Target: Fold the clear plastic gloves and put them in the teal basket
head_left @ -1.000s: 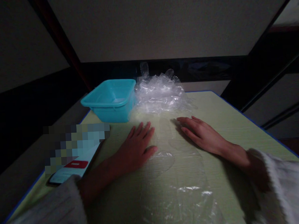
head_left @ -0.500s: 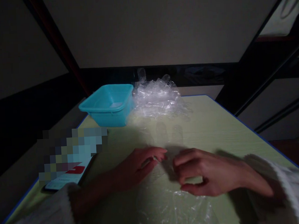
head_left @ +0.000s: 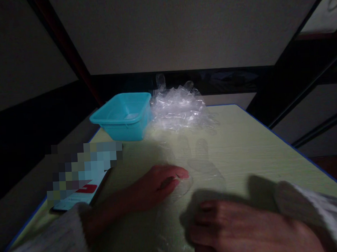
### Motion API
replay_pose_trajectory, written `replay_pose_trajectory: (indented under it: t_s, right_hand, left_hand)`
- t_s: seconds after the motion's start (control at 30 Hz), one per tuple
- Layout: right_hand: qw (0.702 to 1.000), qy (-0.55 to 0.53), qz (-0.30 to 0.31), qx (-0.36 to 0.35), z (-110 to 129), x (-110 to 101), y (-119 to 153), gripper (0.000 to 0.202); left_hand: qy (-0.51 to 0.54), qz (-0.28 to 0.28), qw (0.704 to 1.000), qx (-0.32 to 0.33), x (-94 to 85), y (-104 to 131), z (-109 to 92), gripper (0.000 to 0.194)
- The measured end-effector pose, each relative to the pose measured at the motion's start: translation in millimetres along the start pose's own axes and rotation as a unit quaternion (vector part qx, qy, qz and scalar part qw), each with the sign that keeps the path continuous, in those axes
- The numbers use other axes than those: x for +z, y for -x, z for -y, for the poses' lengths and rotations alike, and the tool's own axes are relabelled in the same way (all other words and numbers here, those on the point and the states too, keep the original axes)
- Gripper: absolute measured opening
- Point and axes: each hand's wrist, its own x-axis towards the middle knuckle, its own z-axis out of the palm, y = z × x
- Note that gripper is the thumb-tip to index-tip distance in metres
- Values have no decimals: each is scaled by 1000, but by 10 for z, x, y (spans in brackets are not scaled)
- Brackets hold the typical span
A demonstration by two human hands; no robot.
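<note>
A clear disposable plastic glove (head_left: 206,173) lies flat on the table, its fingers pointing away from me. My left hand (head_left: 157,186) rests at its left side, with thumb and fingertips pinched close together at the glove's edge near its thumb. Low in the view, over the glove's cuff end, is my right hand (head_left: 233,228), knuckles up and fingers curled under. Its thumb and fingertips are hidden, so anything inside the grip does not show. Wrinkled clear plastic (head_left: 163,244) shows left of it.
A pile of clear plastic gloves (head_left: 181,108) lies at the far end of the table (head_left: 242,141), beside a turquoise basket (head_left: 120,130). A phone (head_left: 76,200) with a lit, partly blurred screen lies at the left. A pale wall stands behind the table.
My right hand has drawn back toward me and down, uncovering the middle of the glove. The left hand has hardly moved; its thumb and fingers look slightly closer together.
</note>
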Motion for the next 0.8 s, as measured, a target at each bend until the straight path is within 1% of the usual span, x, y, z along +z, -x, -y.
replay_pose_trajectory:
  t_s: [0.1, 0.2, 0.27, 0.33, 0.47, 0.53, 0.6, 0.73, 0.8]
  right_hand:
    - [999, -21, 5, -36, -25, -9, -8, 22]
    - [999, -29, 11, -28, -40, -25, -1, 21]
    - [999, -45, -4, -20, -44, -12, 13, 23]
    - [998, -56, -11, -30, -57, 0, 21, 24]
    - [995, -59, 20, -73, -124, -54, -4, 17]
    - [994, -74, 33, -78, -162, -108, -22, 10]
    - [990, -117, 42, -60, -194, -158, -29, 4]
    - [972, -231, 49, 11, -247, -227, -11, 13]
    - [956, -288, 40, 40, -277, -260, 3, 15]
  left_hand:
    - [-1, -7, 1000, -2, -3, 3, -1, 24]
    - [-2, -5, 1000, 8, -2, 7, 0, 24]
    - [-8, 0, 1000, 13, -1, 9, 0, 25]
    - [-19, 6, 1000, 14, 1, 10, 2, 25]
    - [-17, 7, 1000, 17, 6, 11, 20, 26]
    - [-7, 4, 1000, 15, 7, 11, 36, 25]
    - [5, 5, 1000, 14, 2, 11, 51, 25]
    - [53, 21, 998, 38, -29, 10, 47, 24]
    - [70, 23, 996, 46, -49, 19, 40, 30]
